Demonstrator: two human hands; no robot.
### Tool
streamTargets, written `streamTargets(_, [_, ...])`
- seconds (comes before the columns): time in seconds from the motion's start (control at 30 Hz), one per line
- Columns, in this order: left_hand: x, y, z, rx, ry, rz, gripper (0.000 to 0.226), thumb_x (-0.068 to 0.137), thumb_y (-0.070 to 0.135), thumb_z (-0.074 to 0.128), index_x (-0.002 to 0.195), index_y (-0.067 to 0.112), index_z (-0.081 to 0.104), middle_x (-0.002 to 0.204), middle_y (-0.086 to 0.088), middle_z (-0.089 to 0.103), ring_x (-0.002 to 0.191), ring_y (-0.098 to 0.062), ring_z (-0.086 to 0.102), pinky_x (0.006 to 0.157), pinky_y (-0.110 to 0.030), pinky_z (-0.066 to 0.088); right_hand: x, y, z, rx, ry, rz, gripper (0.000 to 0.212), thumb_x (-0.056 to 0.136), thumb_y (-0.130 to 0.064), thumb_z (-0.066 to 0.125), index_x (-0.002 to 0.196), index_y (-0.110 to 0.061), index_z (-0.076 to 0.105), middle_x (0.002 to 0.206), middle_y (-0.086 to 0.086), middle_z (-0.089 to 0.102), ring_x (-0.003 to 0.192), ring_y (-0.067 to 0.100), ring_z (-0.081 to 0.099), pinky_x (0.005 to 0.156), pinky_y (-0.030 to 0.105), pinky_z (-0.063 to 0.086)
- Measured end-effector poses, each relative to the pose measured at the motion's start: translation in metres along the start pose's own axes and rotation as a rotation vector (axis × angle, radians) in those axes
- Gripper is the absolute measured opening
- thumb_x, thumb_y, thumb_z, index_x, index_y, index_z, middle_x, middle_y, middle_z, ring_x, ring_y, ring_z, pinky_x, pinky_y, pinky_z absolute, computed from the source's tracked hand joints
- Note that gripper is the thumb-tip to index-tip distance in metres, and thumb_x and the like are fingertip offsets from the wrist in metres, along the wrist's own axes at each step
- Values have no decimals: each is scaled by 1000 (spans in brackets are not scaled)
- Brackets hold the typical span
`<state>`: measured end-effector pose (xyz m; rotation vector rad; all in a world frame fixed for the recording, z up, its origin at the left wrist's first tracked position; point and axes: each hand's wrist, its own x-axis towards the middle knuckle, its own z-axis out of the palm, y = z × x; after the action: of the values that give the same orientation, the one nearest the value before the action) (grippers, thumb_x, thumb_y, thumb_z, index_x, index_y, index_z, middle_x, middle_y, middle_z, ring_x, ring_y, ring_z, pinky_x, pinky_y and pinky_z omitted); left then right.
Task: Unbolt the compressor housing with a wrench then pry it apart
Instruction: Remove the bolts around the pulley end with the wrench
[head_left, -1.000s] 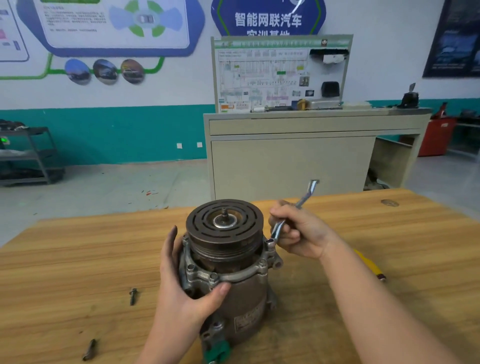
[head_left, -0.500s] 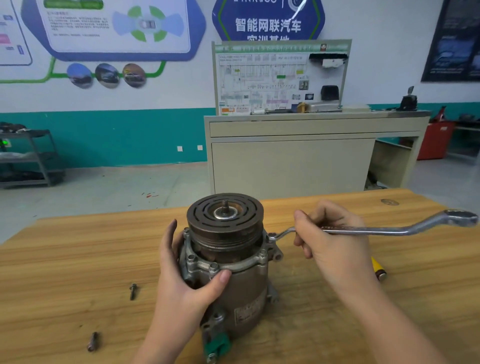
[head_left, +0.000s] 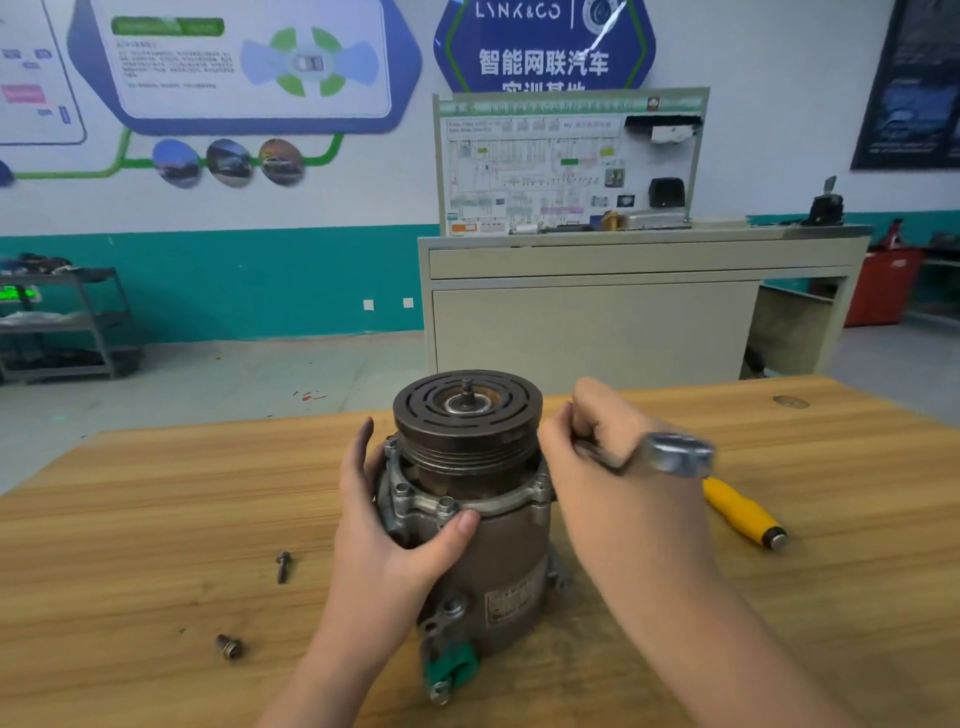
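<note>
Compressor (head_left: 483, 525) upright at mid-worktop (head_left: 156, 519), left hand (head_left: 400, 525) clasping its flange; right hand (head_left: 618, 467) clenched on the wrench (head_left: 670, 454), whose long axis runs rightward from the flange bolt; 2 bolts (head_left: 283, 565) lie well left

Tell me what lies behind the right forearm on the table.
A yellow tool handle pokes out past the right hand, lying on the wooden table. Its working end is covered by the arm, so the tool type cannot be told.
</note>
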<state>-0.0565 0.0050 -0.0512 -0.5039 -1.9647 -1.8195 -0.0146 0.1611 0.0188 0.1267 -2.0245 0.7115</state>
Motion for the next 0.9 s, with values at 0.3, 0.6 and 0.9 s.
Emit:
streamTargets(0.3, [2, -6, 1, -8, -3, 25, 106, 48, 59, 78, 138, 52, 22, 137, 18, 45, 116, 14, 48, 89, -6, 41, 3, -16, 1, -172, -216, -48, 26, 80, -17, 50, 65, -28, 31, 67, -5, 57, 57, 21, 50, 42, 24, 26])
streamTargets(0.6, [1, -7, 0, -4, 16, 10, 99, 47, 63, 76, 130, 64, 21, 134, 26, 45, 115, 16, 47, 78, 1, 41, 8, 58, -10, 793, -199, 269, 41, 81, 3, 67, 55, -16, 42, 52, -6, 43, 46, 3, 41, 46, 14, 32])
streamTargets(0.9, [5, -9, -2, -10, -10, 19, 105, 50, 62, 75, 141, 48, 24, 138, 19, 46, 117, 10, 49, 80, -1, 42, 46, 87, 8, 1465, -324, 722, 38, 80, -5, 58, 51, -14, 35, 41, 6, 44, 28, 5, 31, 36, 10, 16])
